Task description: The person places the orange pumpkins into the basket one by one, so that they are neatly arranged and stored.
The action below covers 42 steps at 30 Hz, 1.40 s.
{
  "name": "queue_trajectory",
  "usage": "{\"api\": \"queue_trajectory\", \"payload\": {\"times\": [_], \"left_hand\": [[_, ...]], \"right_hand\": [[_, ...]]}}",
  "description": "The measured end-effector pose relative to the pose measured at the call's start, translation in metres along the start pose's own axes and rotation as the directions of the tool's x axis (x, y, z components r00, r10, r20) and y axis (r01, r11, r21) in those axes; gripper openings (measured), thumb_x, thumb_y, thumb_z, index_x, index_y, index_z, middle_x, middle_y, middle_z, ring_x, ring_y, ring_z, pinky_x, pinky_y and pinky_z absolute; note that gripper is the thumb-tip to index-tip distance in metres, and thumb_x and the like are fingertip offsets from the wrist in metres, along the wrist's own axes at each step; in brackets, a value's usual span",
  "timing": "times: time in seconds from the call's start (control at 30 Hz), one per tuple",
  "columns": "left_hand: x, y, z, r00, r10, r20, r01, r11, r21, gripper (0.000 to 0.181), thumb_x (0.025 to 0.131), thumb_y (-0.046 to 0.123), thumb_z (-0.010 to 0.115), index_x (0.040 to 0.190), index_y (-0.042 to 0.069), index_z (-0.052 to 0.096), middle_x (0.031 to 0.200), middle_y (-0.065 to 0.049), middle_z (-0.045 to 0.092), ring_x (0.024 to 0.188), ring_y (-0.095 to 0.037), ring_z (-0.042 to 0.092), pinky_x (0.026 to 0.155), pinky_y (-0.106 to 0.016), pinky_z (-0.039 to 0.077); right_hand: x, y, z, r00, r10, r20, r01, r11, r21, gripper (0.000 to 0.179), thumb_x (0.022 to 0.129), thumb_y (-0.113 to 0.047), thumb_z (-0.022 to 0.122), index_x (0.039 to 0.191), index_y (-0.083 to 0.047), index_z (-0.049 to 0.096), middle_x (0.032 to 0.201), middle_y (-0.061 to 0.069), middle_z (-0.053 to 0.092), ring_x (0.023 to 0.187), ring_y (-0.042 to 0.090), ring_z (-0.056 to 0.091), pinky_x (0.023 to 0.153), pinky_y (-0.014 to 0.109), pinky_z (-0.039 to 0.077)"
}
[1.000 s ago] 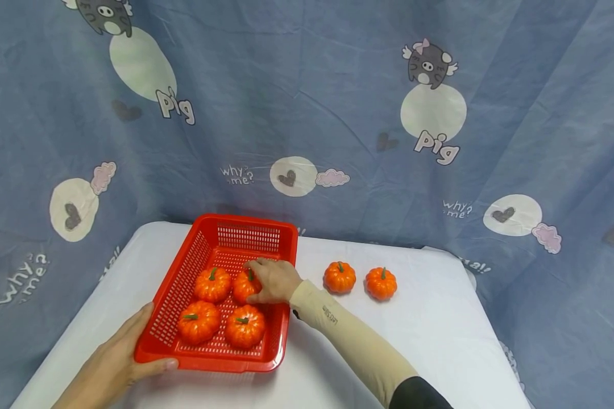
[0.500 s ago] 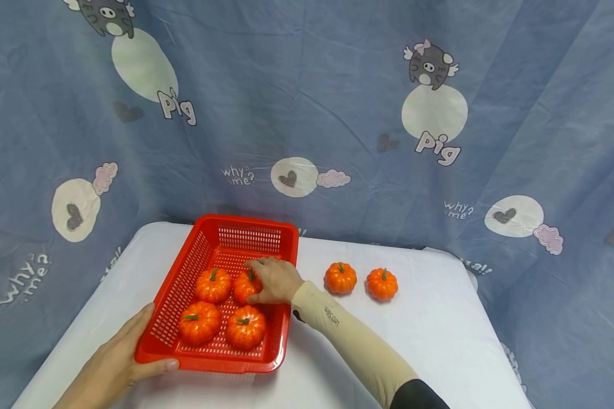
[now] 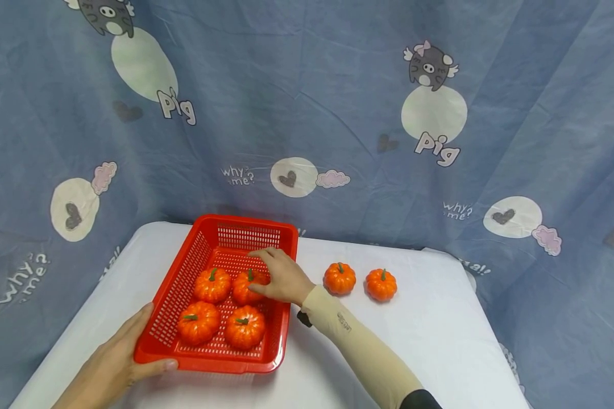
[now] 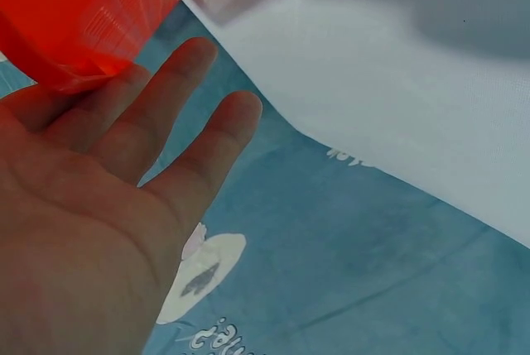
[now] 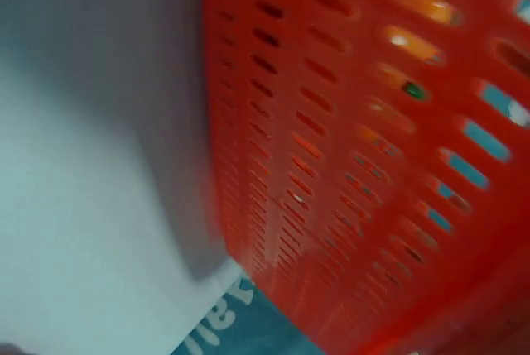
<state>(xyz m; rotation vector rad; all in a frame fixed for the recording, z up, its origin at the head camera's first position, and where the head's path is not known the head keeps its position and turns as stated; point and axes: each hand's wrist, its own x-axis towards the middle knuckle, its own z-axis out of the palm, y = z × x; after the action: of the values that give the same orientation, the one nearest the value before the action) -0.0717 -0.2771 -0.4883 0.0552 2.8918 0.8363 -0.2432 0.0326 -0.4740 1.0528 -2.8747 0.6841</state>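
Note:
Several small glossy orange pumpkins with green stems lie in a red plastic basket (image 3: 243, 220). My left hand (image 3: 110, 355) holds the basket's near left corner, thumb along the front and fingers against the left side. In the left wrist view, two fingers (image 4: 211, 136) stretch out straight, apart from the basket. Over the basket's right side, my right hand (image 3: 286, 278) has its fingers and thumb spread beside the back right pumpkin (image 3: 244, 292), partly covering it. The right wrist view faces the basket's slotted outer wall (image 5: 310, 148); the hand's grasp is hidden there.
Two more pumpkins, one nearer (image 3: 340, 278) and one farther right (image 3: 381, 284), sit on the white tabletop (image 3: 440, 341) right of the basket. A blue cloth (image 3: 307, 113) with printed pigs hangs behind and beside the table.
My right hand has let go of the back right pumpkin and drawn slightly up and right, its fingers spread wider. The left hand has stayed at the basket corner.

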Motion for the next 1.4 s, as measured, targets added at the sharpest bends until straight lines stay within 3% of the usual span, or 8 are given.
{"api": "queue_trajectory", "payload": {"times": [0.27,0.63,0.83,1.2,1.4], "left_hand": [[0.001,-0.001,0.001,0.999,-0.039,0.027,0.039,0.999,0.003,0.139,0.071,0.075,0.074,0.161,0.002,-0.001,0.158,-0.032,0.022,0.126,-0.049,0.039,0.095,-0.074,0.042],[-0.002,-0.002,0.001,1.000,-0.008,0.000,0.008,1.000,0.012,0.138,0.071,0.075,0.074,0.162,0.005,-0.001,0.158,-0.031,0.024,0.124,-0.050,0.042,0.092,-0.073,0.044],[-0.001,-0.001,0.002,1.000,-0.003,0.001,0.003,1.000,0.000,0.137,0.070,0.075,0.075,0.163,0.007,-0.001,0.158,-0.030,0.025,0.125,-0.048,0.042,0.092,-0.073,0.044],[-0.001,0.000,0.002,0.998,0.050,-0.038,-0.050,0.999,-0.018,0.135,0.071,0.071,0.078,0.164,0.010,0.001,0.157,-0.029,0.028,0.126,-0.046,0.042,0.093,-0.073,0.043],[0.000,0.000,0.002,1.000,0.018,-0.010,-0.018,1.000,-0.009,0.135,0.072,0.072,0.076,0.163,0.008,-0.001,0.158,-0.030,0.026,0.125,-0.048,0.042,0.092,-0.073,0.044]], "right_hand": [[-0.024,0.012,-0.020,0.985,0.053,-0.162,-0.031,0.991,0.132,0.067,0.086,-0.038,0.081,0.144,-0.020,0.053,0.142,-0.001,0.052,0.128,0.018,0.051,0.109,0.039,0.046],[-0.054,0.046,-0.028,0.953,0.039,-0.300,-0.003,0.993,0.118,0.068,0.084,-0.032,0.084,0.143,-0.016,0.054,0.141,0.001,0.055,0.131,0.021,0.051,0.108,0.044,0.046],[-0.074,0.064,-0.035,0.938,0.094,-0.334,-0.052,0.990,0.133,0.068,0.084,-0.033,0.085,0.143,-0.017,0.054,0.141,0.001,0.054,0.128,0.020,0.051,0.106,0.043,0.048],[-0.095,0.095,-0.038,0.917,0.231,-0.326,-0.183,0.968,0.171,0.070,0.083,-0.032,0.085,0.143,-0.017,0.053,0.142,0.003,0.051,0.131,0.023,0.048,0.110,0.044,0.044],[-0.103,0.108,-0.034,0.898,0.300,-0.321,-0.246,0.949,0.198,0.073,0.081,-0.029,0.087,0.144,-0.015,0.052,0.143,0.008,0.050,0.132,0.030,0.047,0.112,0.049,0.041]]}}
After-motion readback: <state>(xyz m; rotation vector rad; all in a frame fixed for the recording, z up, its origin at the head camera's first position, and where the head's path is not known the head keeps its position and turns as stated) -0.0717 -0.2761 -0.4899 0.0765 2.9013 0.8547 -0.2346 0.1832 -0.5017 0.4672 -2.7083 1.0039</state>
